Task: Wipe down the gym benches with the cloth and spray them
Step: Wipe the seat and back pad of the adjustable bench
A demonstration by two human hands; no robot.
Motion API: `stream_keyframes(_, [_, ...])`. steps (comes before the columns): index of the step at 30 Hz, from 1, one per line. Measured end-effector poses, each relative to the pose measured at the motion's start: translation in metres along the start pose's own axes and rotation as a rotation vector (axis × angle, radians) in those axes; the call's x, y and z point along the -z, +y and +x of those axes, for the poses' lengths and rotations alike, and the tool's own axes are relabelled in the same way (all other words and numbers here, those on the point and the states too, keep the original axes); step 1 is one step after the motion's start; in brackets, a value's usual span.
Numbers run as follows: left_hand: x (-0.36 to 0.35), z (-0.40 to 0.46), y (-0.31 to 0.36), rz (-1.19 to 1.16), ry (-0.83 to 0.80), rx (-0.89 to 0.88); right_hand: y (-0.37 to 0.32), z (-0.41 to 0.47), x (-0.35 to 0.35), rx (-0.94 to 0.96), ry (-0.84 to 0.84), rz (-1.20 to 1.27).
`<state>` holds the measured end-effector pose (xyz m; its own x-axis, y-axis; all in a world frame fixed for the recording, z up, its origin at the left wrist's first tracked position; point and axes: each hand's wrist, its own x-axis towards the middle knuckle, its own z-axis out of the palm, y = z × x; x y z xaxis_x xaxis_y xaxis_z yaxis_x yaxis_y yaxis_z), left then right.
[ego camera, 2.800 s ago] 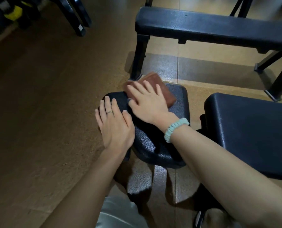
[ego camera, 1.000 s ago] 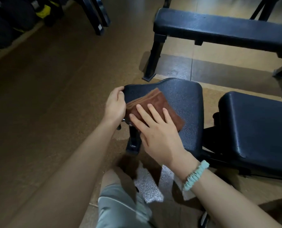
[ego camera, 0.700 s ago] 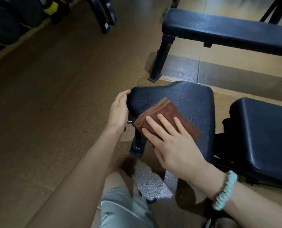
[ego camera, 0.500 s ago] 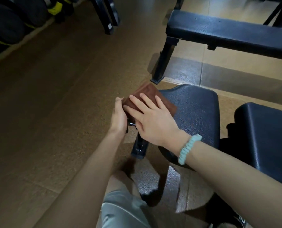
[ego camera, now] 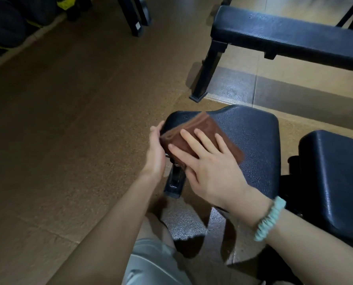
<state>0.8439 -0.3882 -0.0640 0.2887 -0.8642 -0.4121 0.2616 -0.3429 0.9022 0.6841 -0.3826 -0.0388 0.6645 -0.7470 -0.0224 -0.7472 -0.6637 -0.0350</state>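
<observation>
Right hand (ego camera: 210, 167) flat on blurred cloth (ego camera: 200, 130); left hand (ego camera: 156, 151) fingers hidden behind seat pad (ego camera: 251, 138).

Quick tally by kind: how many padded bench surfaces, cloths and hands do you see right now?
Padded bench surfaces: 3, namely seat pad, adjoining pad, flat bench
Cloths: 1, brown cloth
Hands: 2, left hand, right hand
Total: 6

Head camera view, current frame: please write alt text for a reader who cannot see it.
A right hand presses a folded brown cloth flat against the near-left corner of a black padded bench seat, while the left hand rests against the seat's left edge. A second black pad sits to the right, and a flat black bench stands behind on the brown floor.
</observation>
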Motion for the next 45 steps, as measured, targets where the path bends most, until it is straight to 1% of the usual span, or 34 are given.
stream_keyframes(3, [0.008, 0.002, 0.002, -0.037, -0.036, -0.002, -0.006, 0.056, -0.001, -0.072, 0.053, 0.027])
stream_keyframes(5, [0.007, 0.000, 0.004, -0.037, -0.019, -0.004, -0.012, 0.071, 0.002, -0.107, 0.053, 0.034])
stream_keyframes(8, [-0.001, -0.003, 0.007, 0.011, 0.017, 0.004, -0.011, 0.030, 0.001, -0.089, 0.064, 0.020])
stream_keyframes(10, [-0.004, 0.000, 0.008, 0.016, 0.046, 0.001, -0.011, -0.015, -0.001, -0.071, 0.035, -0.002])
stream_keyframes(12, [-0.006, 0.003, 0.009, 0.001, 0.070, 0.000, -0.010, -0.036, -0.003, -0.053, 0.010, -0.046])
stream_keyframes(14, [-0.005, 0.005, 0.008, -0.004, 0.068, 0.002, -0.009, -0.024, -0.004, -0.032, -0.003, -0.073])
stream_keyframes(16, [0.000, 0.007, 0.006, -0.036, 0.055, 0.020, -0.009, -0.001, -0.006, 0.031, -0.013, -0.081])
stream_keyframes(18, [0.007, 0.011, 0.004, -0.126, 0.079, 0.030, -0.007, 0.022, -0.006, 0.084, -0.009, -0.064])
stream_keyframes(20, [0.010, 0.013, 0.004, -0.214, 0.099, 0.029, -0.008, 0.041, -0.004, 0.068, 0.009, -0.012])
stream_keyframes(21, [0.007, 0.010, 0.005, -0.222, 0.098, 0.023, -0.009, 0.052, -0.001, 0.044, 0.018, 0.022])
stream_keyframes(23, [-0.007, 0.002, 0.006, -0.151, 0.113, 0.042, -0.004, 0.077, 0.006, -0.038, 0.006, 0.091])
stream_keyframes(25, [-0.022, 0.000, 0.007, 0.012, 0.171, 0.022, 0.017, 0.099, 0.013, -0.162, -0.034, 0.131])
stream_keyframes(27, [-0.030, 0.001, 0.006, 0.228, 0.227, -0.057, 0.052, 0.108, 0.015, -0.284, -0.073, 0.126])
stream_keyframes(29, [-0.032, 0.002, 0.004, 0.341, 0.260, -0.120, 0.090, 0.099, 0.012, -0.355, -0.062, 0.106])
stream_keyframes(32, [-0.028, 0.005, -0.004, 0.418, 0.265, -0.181, 0.135, 0.074, 0.012, -0.487, 0.013, 0.120])
stream_keyframes(34, [-0.028, 0.008, -0.005, 0.482, 0.267, -0.183, 0.152, 0.061, 0.012, -0.619, 0.015, 0.147])
stream_keyframes(36, [-0.028, 0.011, -0.006, 0.529, 0.277, -0.177, 0.150, 0.051, 0.010, -0.680, -0.007, 0.153])
stream_keyframes(38, [-0.029, 0.012, -0.007, 0.550, 0.288, -0.180, 0.130, 0.047, 0.008, -0.673, -0.038, 0.148])
stream_keyframes(39, [-0.029, 0.011, -0.006, 0.556, 0.293, -0.178, 0.113, 0.046, 0.008, -0.641, -0.054, 0.151])
stream_keyframes(43, [-0.029, 0.011, -0.004, 0.593, 0.293, -0.176, 0.042, 0.030, 0.006, -0.350, -0.024, 0.155])
stream_keyframes(45, [-0.028, 0.012, -0.002, 0.618, 0.289, -0.181, 0.021, 0.009, 0.006, -0.224, -0.014, 0.154])
